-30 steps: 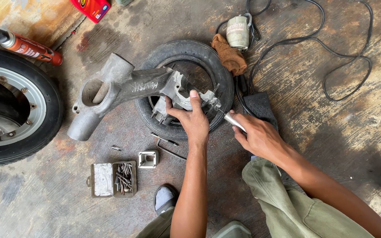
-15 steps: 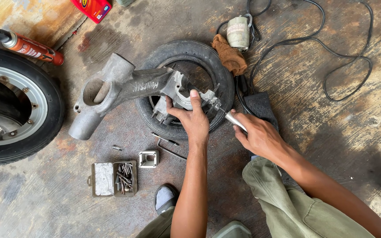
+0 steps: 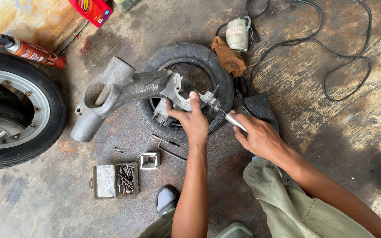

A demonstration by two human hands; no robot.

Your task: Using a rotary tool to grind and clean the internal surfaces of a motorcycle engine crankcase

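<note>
Casting [image 3: 128, 90] under our left hand [image 3: 193, 120], fingers [image 3: 169, 105] clenched over its end atop tyre [image 3: 219, 75]. Our right hand [image 3: 257, 135] fingers grasping metal handpiece [image 3: 234, 122], tip touching casting beside left fingers.

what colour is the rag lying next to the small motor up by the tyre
Brown, a rusty tan; the rag shows in the head view, bunched against the tyre's top edge.
</note>
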